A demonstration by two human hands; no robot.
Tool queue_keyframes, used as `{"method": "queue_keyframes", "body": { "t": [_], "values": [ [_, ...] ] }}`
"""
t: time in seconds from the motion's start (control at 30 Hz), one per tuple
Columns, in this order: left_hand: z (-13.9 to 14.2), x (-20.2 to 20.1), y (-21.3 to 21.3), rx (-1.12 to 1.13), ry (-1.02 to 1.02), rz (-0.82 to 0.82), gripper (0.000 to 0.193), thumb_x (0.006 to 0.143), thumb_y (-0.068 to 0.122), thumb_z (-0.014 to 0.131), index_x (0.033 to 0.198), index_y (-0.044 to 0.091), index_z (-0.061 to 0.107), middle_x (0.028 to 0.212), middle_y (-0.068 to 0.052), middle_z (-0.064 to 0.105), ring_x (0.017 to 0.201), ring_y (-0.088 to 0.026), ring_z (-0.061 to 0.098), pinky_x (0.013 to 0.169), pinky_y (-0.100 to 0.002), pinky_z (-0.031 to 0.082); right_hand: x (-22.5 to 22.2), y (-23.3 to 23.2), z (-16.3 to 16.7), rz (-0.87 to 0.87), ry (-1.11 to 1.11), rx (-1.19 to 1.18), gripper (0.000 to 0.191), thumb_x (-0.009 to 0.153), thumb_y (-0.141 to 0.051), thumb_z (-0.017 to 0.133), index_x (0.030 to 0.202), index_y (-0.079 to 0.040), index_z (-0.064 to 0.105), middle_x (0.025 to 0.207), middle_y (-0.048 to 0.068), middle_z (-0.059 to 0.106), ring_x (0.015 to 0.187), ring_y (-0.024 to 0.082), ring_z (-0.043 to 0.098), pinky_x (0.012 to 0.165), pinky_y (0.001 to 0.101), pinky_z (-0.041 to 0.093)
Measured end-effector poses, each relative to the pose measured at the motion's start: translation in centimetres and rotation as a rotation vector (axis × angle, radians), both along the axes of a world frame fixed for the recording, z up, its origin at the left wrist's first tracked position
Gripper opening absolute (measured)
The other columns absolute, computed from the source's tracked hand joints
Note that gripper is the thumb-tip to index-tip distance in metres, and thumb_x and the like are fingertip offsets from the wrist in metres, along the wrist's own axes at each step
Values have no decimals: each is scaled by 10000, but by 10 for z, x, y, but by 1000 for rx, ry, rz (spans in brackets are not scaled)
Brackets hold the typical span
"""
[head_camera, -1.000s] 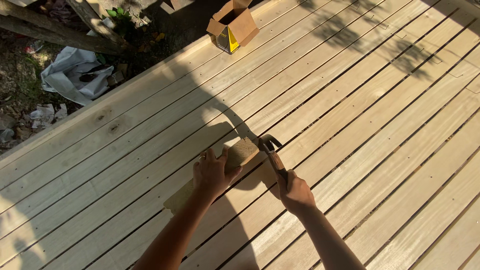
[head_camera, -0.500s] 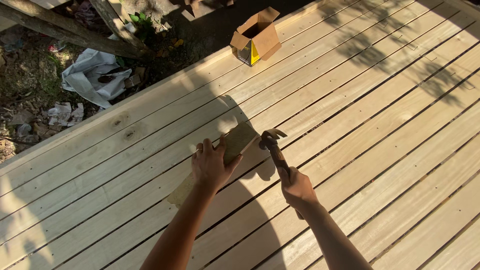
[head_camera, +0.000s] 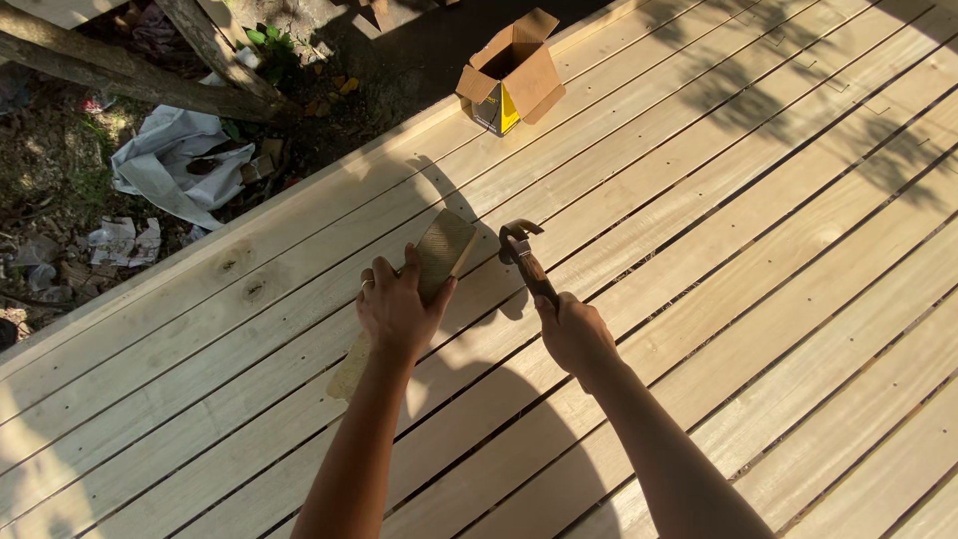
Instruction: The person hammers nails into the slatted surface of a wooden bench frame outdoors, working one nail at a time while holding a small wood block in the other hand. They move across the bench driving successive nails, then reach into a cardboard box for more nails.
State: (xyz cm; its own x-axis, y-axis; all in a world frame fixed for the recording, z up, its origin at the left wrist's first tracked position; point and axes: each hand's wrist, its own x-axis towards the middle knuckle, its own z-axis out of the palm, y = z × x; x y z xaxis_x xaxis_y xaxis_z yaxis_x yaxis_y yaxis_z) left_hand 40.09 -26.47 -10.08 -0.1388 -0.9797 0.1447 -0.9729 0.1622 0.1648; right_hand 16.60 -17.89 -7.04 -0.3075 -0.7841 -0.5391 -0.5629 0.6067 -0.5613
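My left hand (head_camera: 397, 309) rests on a short wooden block (head_camera: 440, 252) that lies along a gap between pale deck boards (head_camera: 758, 200); the fingers wrap over its near part. My right hand (head_camera: 576, 332) grips the handle of a claw hammer (head_camera: 523, 254), its metal head raised just right of the block's far end. The hammer head is apart from the block. Both forearms reach in from the bottom of the head view.
An open cardboard box (head_camera: 511, 72) with a yellow side stands near the deck's far edge. Beyond that edge lie dirt, a crumpled grey tarp (head_camera: 175, 165), scraps of paper (head_camera: 120, 240) and rough timbers (head_camera: 130, 80). Leaf shadows fall at the upper right.
The view has shifted, so box and deck edge sit lower and further right in view. The hammer head has swung up and stands a little further from the block. My left hand stays on the block.
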Motion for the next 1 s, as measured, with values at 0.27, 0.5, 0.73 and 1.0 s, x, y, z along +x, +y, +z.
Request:
{"method": "queue_keyframes", "body": {
  "t": [0.27,0.5,0.73,1.0],
  "values": [
    [4,-9,-16,72,-54,72,784,842,687,658,1416,160,576,1082,-174,557,1023,-368,626,760,-495,563,19,-36,-18,90,127,-390,414,1031,-438,488,968,-40,579,772,194,708,715,400,685,630,501,543],
    [-1,-12,-40,47,-67,118,745,865,699,661,1392,176,603,1101,-168,562,1034,-383,630,765,-505,562,8,-60,-2,12,-2,-292,447,1063,-457,463,989,-39,602,730,197,673,681,393,683,636,497,537],
    [-19,-7,-48,63,-55,116,777,816,699,677,1374,163,601,1098,-181,568,1049,-390,617,745,-524,560,16,-52,-6,16,70,-489,407,1025,-422,469,1058,-29,571,718,227,669,671,427,660,610,520,520],
    [4,6,-71,-26,-31,158,790,852,679,676,1420,138,583,1157,-201,576,1082,-416,612,777,-531,558,16,-85,-6,54,38,-137,529,1066,-512,404,1034,-37,633,787,205,708,744,384,722,698,490,556]
  ]
}}
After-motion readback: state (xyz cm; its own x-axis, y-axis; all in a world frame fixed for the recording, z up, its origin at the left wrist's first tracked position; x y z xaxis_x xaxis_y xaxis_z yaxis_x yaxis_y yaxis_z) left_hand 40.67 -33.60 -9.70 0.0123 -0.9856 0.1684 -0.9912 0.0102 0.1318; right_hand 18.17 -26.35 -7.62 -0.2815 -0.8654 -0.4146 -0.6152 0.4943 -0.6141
